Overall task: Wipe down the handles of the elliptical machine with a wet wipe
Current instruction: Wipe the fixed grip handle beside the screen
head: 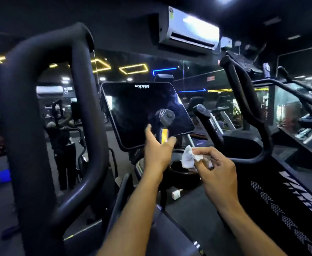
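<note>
A crumpled white wet wipe (190,158), soft and bunched, was pinched between the thumb and fingertips of the right hand (216,169), low and right of centre in the head view. Just to its left, apart from it, the left hand (157,151) reached forward with thumb and fingers spread around a short upright handle (164,124). That handle was a matte dark-grey post with a rounded knob-like head and a shiny yellowish strip down its front. The fingertips touched or nearly touched the strip's lower end, but whether they truly gripped it could not be told.

Behind the short handle stood the machine's console screen (144,113), a glossy black rounded rectangle, tilted back and smudged, with a small white logo at its top edge. A matching short handle (207,119) rose to the right of the screen.

A thick, smooth black tubular loop handle (46,115) filled the left foreground, blocking much of the room beyond. A thinner black curved arm handle (249,115) rose on the right.

Overhead hung a white wall air conditioner (188,30). Yellow and blue strip lights glowed in the dark gym, with other machines dimly visible. A small white block (176,194) lay on the dark floor below the hands.
</note>
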`<state>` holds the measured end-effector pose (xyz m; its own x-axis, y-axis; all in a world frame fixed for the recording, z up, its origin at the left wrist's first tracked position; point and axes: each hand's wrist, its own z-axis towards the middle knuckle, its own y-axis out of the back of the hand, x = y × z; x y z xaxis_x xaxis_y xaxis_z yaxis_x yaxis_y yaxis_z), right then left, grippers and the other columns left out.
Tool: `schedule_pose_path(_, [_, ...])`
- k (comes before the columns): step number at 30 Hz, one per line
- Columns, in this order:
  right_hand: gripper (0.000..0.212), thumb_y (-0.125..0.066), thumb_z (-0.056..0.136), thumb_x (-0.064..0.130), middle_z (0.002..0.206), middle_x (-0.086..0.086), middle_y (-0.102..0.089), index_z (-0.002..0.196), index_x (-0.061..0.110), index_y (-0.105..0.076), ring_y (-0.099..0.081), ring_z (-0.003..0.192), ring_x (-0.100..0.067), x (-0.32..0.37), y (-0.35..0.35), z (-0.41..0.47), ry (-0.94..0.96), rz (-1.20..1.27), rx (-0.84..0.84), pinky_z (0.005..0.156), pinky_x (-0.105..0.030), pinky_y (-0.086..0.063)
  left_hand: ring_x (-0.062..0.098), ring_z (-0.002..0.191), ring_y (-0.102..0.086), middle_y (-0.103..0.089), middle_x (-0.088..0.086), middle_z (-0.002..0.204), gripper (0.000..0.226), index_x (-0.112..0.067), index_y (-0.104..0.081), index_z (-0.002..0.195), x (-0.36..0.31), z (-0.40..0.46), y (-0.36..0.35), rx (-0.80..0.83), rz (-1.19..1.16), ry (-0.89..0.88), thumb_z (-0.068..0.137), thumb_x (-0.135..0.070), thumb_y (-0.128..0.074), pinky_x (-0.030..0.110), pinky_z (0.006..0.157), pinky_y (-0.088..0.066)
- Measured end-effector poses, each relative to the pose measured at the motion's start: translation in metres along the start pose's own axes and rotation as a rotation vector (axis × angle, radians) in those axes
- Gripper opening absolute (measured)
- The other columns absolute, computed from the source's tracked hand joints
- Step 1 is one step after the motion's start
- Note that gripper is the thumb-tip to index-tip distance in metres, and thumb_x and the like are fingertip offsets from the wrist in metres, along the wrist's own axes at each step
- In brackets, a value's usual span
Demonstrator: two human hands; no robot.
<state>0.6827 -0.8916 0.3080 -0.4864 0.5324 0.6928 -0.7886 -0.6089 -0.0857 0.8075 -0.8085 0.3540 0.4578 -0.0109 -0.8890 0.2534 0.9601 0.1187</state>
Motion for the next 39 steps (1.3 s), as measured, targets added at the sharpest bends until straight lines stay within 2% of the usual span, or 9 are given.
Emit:
schedule_pose_path(4, [0.026, -0.069, 0.087, -0.003, 0.114, 0.011, -0.072, 0.1, 0.018, -0.076, -0.066, 0.111, -0.006, 0.005, -0.014, 0.049, 0.278, -0.091, 0.005, 0.095, -0.027, -0.054, 0.018, 0.071, -0.073, -0.074, 0.009, 0.098, 0.043, -0.016, -0.059, 0.115, 0.0, 0.033, -0.002, 0.127, 0.021, 0.03, 0.08, -0.022, -0.084, 0.039, 0.072, -0.063])
schedule_pose_path(8, [0.031, -0.059, 0.099, 0.009, 0.143, 0.0, -0.058, 0.13, 0.008, -0.067, -0.051, 0.135, -0.009, -0.009, -0.056, 0.106, 0.489, -0.268, 0.142, 0.113, -0.023, -0.039, 0.016, 0.056, -0.066, -0.074, 0.003, 0.08, 0.029, -0.021, -0.063, 0.107, 0.009, 0.034, -0.007, 0.068, 0.003, -0.055, 0.082, -0.021, -0.078, 0.039, 0.058, -0.056])
schedule_pose_path(14, [0.047, -0.042, 0.105, 0.022, 0.157, -0.005, -0.043, 0.148, 0.005, -0.048, -0.033, 0.148, -0.012, -0.039, -0.078, 0.109, 0.594, -0.417, 0.329, 0.123, -0.027, -0.023, 0.011, 0.08, -0.075, -0.078, -0.006, 0.094, 0.033, -0.03, -0.066, 0.116, 0.018, 0.037, -0.01, 0.059, 0.01, -0.127, 0.084, -0.036, -0.058, 0.038, 0.074, -0.061])
schedule_pose_path(19, [0.049, -0.038, 0.105, 0.019, 0.161, -0.007, -0.037, 0.152, 0.003, -0.041, -0.027, 0.152, -0.014, -0.059, -0.052, 0.105, 0.72, -0.456, 0.406, 0.124, -0.038, -0.025, 0.012, 0.06, -0.065, -0.074, -0.002, 0.079, 0.029, -0.024, -0.066, 0.103, 0.021, 0.041, -0.011, 0.057, -0.012, -0.118, 0.077, -0.035, -0.063, 0.043, 0.061, -0.057])
schedule_pose_path(23, [0.056, -0.032, 0.106, 0.033, 0.161, -0.008, -0.036, 0.152, 0.003, -0.041, -0.026, 0.152, -0.015, -0.041, -0.08, 0.114, 0.578, -0.41, 0.368, 0.125, -0.024, -0.016, 0.019, 0.081, -0.075, -0.078, -0.002, 0.094, 0.036, -0.029, -0.066, 0.11, 0.022, 0.042, -0.012, 0.039, 0.005, -0.153, 0.08, -0.048, -0.06, 0.048, 0.076, -0.063])
schedule_pose_path(28, [0.055, -0.036, 0.108, 0.029, 0.167, -0.004, -0.023, 0.157, 0.005, -0.03, -0.015, 0.156, -0.015, -0.053, -0.055, 0.098, 0.754, -0.426, 0.523, 0.127, -0.034, -0.014, 0.003, 0.091, -0.074, -0.078, -0.013, 0.101, 0.032, -0.036, -0.068, 0.118, 0.024, 0.041, -0.01, 0.056, 0.013, -0.179, 0.088, -0.046, -0.061, 0.033, 0.084, -0.06])
schedule_pose_path(32, [0.068, -0.027, 0.106, 0.054, 0.169, 0.001, -0.016, 0.16, 0.011, -0.023, -0.008, 0.156, -0.009, -0.056, -0.056, 0.114, 0.636, -0.464, 0.509, 0.127, -0.04, -0.012, 0.006, 0.069, -0.071, -0.077, -0.002, 0.09, 0.01, -0.029, -0.069, 0.105, 0.025, 0.041, -0.01, 0.044, 0.005, -0.158, 0.096, -0.033, -0.068, 0.033, 0.067, -0.059])
schedule_pose_path(36, [0.082, -0.02, 0.101, 0.065, 0.17, -0.001, -0.011, 0.161, 0.009, -0.018, 0.003, 0.156, -0.007, -0.035, -0.078, 0.117, 0.575, -0.469, 0.535, 0.128, -0.037, -0.005, 0.007, 0.072, -0.069, -0.076, -0.006, 0.083, 0.041, -0.016, -0.068, 0.106, 0.019, 0.037, -0.009, 0.05, -0.076, -0.151, 0.099, -0.052, -0.051, 0.039, 0.069, -0.059])
schedule_pose_path(39, [0.073, -0.032, 0.104, 0.052, 0.17, -0.001, -0.01, 0.161, 0.009, -0.017, -0.003, 0.157, -0.012, -0.046, -0.06, 0.108, 0.739, -0.505, 0.578, 0.128, -0.042, -0.011, 0.005, 0.098, -0.071, -0.077, -0.007, 0.107, 0.056, -0.032, -0.07, 0.119, 0.025, 0.039, -0.01, 0.015, -0.081, -0.122, 0.102, -0.067, -0.031, 0.03, 0.084, -0.056])
